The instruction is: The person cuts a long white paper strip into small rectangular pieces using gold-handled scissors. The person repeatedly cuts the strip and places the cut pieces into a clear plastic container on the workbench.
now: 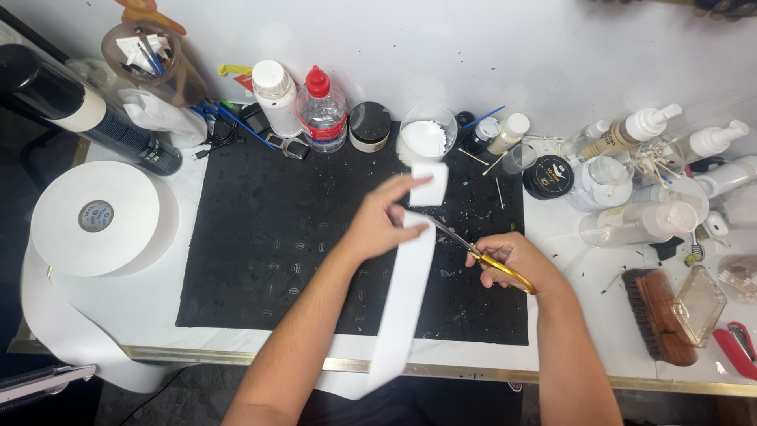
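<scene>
L hand (378, 225) pinches the white strip (406, 300) near its top end, thumb & fingers clamped on it, holding it up over the black mat (268, 252). Strip's free end (430, 183) sticks up past the fingers; the rest hangs down over the counter (150, 315) edge. R hand (509, 260) is closed round the gold handles of the scissors (473, 251), blades pointed at the strip just below the L hand's grip, tips touching or just beside it, can't tell which. Big white roll (95, 217) sits far L on the counter. Wooden brush (658, 315) lies to the R, bottles & jars along the back.
</scene>
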